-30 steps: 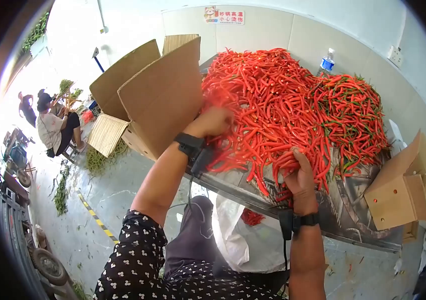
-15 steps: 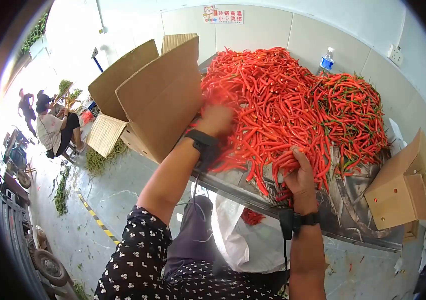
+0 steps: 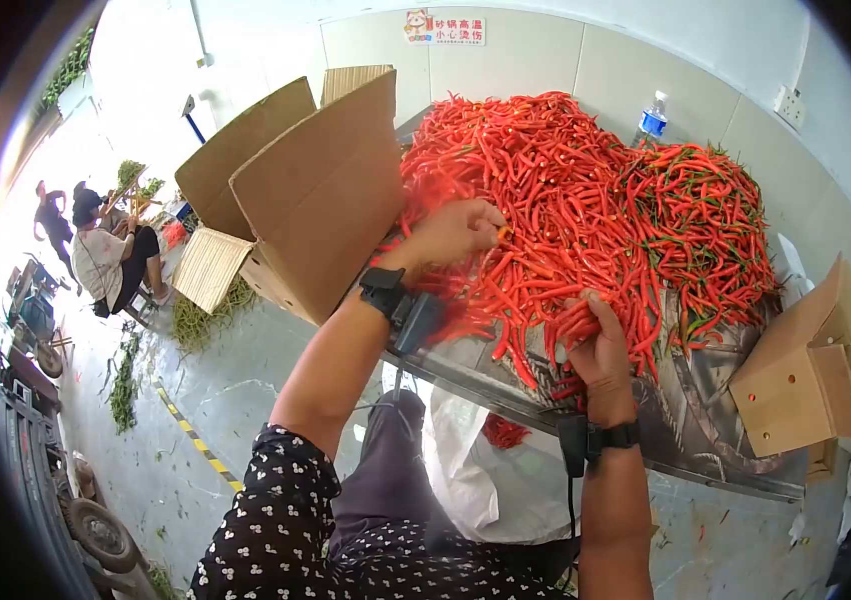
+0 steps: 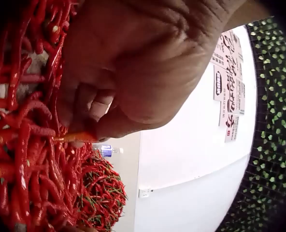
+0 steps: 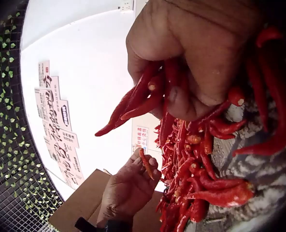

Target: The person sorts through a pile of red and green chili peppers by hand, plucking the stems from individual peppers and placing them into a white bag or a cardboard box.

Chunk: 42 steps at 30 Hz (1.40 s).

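My left hand (image 3: 454,232) pinches an orange-red chili pepper (image 4: 76,137) between thumb and fingertips, above the left part of a big pile of red chilies (image 3: 546,190). From the right wrist view, the left hand (image 5: 128,191) holds this same chili (image 5: 146,164) well apart from the right one. At the pile's front edge, my right hand (image 3: 601,350) grips a small bunch of red chilies (image 5: 143,99), their tips sticking out past the thumb. Part of that bunch is hidden inside the curled fingers.
Left of the pile stands an open cardboard box (image 3: 321,190); a smaller carton (image 3: 796,380) is at the right. Chilies with green stems (image 3: 706,230) are heaped at the right, before a water bottle (image 3: 652,120). A white sack (image 3: 461,470) hangs below the table edge.
My left hand, blurred beside the box before, has moved right and a little up, and the orange-red chili now shows in its fingertips. The right hand stays in place with its bunch.
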Available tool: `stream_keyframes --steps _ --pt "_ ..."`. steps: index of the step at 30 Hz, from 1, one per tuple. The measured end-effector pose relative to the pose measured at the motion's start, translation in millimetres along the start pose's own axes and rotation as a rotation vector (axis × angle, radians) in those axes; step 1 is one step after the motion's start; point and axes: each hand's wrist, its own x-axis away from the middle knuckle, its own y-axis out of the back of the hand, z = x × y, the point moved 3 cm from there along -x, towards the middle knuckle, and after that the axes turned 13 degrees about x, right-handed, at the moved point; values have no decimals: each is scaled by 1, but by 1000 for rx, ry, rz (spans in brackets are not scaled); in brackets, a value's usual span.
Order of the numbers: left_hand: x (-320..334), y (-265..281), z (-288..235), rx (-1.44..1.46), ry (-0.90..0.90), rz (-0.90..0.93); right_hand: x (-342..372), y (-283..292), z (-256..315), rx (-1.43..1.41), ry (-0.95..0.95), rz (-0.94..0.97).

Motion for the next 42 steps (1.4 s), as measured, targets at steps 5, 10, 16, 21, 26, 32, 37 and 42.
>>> stream_keyframes --steps 5,10,16,21,26,32,37,42 --pt "17 -39 -23 274 149 190 1 -3 1 52 33 -45" --pt "19 -73 -18 299 174 290 -1 -3 0 75 43 43" --pt "25 -99 -18 110 50 284 -2 -4 -1 70 21 48" --pt "45 -88 -21 -46 -26 161 -6 7 -3 114 56 83" --pt "103 -88 -37 -259 -75 247 -3 5 2 111 28 121" --pt "180 -112 -9 -395 -210 648 -6 5 0 142 81 -11" --pt "235 -112 -3 -569 77 1018 27 -33 32 465 57 103" --pt "244 -101 -7 -612 136 1015 69 -81 34 1093 55 312"
